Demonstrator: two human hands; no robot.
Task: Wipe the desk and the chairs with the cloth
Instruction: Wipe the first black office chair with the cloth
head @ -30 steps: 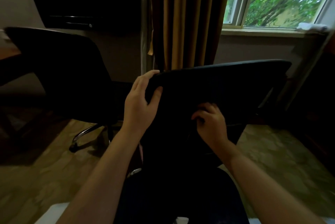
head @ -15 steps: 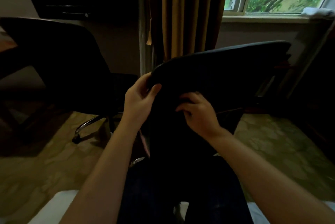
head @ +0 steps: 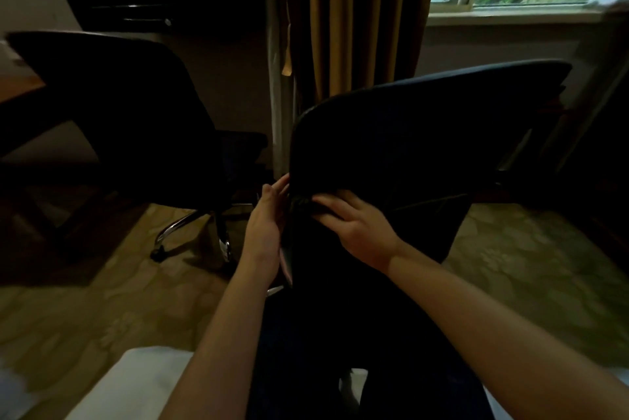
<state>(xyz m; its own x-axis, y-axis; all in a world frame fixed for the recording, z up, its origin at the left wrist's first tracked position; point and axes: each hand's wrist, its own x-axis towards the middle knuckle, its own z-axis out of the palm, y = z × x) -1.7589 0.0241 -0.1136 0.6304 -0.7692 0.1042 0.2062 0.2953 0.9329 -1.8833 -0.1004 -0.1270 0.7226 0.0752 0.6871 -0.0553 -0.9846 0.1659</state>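
Near chair, mid-frame, wipe underway: right hand presses dark cloth onto its left edge, fingers near straight. Left hand lies open, flat against that edge. Far chair and counter, upper left: can't tell if wiped.

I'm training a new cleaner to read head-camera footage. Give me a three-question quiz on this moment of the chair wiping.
1. True or false: the left hand and the right hand both touch the back of the near chair.
2. Which hand presses the dark cloth against that back? A left, B right, C neither.
3. Fill in: the second chair stands to the ____ of the near chair.
Key: 1 true; 2 B; 3 left.
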